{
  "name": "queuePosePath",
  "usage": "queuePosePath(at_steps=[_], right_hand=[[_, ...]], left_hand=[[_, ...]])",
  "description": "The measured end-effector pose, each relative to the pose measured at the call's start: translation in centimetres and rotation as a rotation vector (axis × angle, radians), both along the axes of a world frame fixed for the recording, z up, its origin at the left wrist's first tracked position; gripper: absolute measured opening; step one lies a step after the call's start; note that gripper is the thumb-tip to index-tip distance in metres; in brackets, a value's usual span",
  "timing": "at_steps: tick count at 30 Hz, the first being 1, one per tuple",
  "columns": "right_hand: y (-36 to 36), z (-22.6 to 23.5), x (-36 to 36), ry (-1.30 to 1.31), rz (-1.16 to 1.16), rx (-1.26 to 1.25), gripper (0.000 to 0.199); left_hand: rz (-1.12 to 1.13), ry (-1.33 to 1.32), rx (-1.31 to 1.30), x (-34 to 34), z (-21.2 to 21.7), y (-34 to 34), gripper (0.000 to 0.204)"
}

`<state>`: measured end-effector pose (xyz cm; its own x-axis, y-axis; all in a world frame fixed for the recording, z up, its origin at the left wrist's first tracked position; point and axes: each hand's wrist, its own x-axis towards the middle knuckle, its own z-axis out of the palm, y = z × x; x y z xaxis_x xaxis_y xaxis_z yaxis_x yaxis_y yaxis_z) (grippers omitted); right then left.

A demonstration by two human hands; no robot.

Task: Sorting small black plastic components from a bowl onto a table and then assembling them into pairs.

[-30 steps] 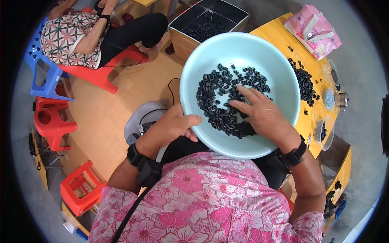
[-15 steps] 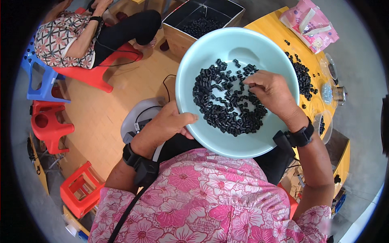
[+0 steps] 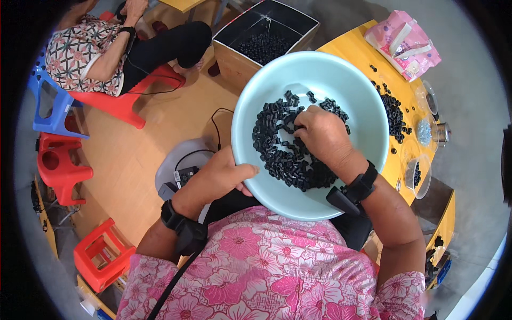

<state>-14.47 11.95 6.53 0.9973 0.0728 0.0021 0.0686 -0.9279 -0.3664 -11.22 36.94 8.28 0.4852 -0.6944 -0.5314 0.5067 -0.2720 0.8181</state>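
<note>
- Left hand [image 3: 216,178] clamped on the rim of the pale blue bowl [image 3: 368,114] at seven o'clock, thumb hooked over the edge, steadying it over the lap.
- Right hand [image 3: 320,133] down in the bowl, fingers curled into the heap of small black parts [image 3: 285,154]; whether any are pinched, cannot tell.
- At two o'clock, yellow desk [image 3: 349,45] with more loose black parts.
- At twelve, open box [image 3: 266,37] of the same.

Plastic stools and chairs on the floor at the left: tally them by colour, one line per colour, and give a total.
Red: 4, namely the red chair a seated person is on, the red stool, the red stool by the lower edge and a red bit behind the blue chair, mostly hidden
Blue: 1, the blue chair
Total: 5
</note>
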Motion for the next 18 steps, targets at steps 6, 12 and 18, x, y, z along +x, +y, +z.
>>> queuePosePath(at_steps=[6, 12, 18], right_hand=[[1.0, -0.3, -0.8, -0.033, 0.061, -0.222, 0.006], [1.6, 0.0, -1.3, -0.11, 0.088, -0.221, 0.006], [0.4, 0.0, -1.9, -0.06, 0.032, 0.394, 0.033]], left_hand=[[0.032, -0.014, -0.04, -0.2, 0.0, -0.2, 0.027], [0.017, -0.038, -0.041, 0.0, -0.1, 0.0, 0.027], [0.04, -0.004, -0.05, 0.1, 0.1, -0.4, 0.027]])
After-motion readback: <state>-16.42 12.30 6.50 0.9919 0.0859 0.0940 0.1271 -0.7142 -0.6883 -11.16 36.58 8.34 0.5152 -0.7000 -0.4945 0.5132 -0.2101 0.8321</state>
